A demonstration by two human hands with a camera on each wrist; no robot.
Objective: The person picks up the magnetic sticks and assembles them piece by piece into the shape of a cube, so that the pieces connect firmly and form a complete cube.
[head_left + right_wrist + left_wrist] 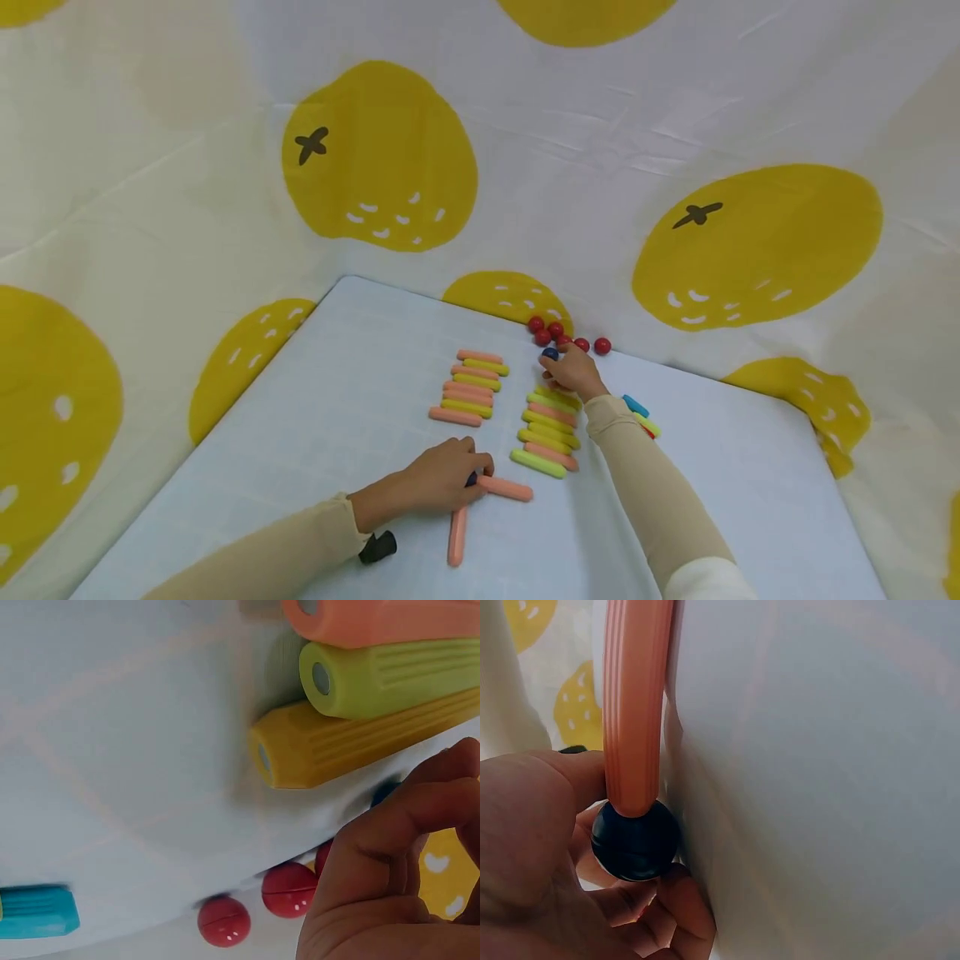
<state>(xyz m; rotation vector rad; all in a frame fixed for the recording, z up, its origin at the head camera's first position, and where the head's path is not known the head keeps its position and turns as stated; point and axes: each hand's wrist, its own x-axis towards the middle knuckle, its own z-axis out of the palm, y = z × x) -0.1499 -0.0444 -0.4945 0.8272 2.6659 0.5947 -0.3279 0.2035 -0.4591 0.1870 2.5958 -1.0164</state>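
My left hand (444, 477) grips a dark blue ball (635, 844) low over the table, its fingers curled around it. An orange ribbed stick (507, 488) has its end against that ball and points right. Another orange stick (457, 537) runs from under the hand toward the near edge. At the back, my right hand (576, 372) reaches over a row of yellow, green and orange sticks (551, 437). Its bent fingers are right beside a second blue ball (550, 354). In the right wrist view, no object shows in the gap between thumb and fingers.
Several red balls (542, 337) lie along the back edge by the patterned cloth. Another row of orange and yellow sticks (468, 390) lies left of centre. Right of my right forearm are a blue stick (635, 406) and others. A black object (377, 547) sits by my left wrist.
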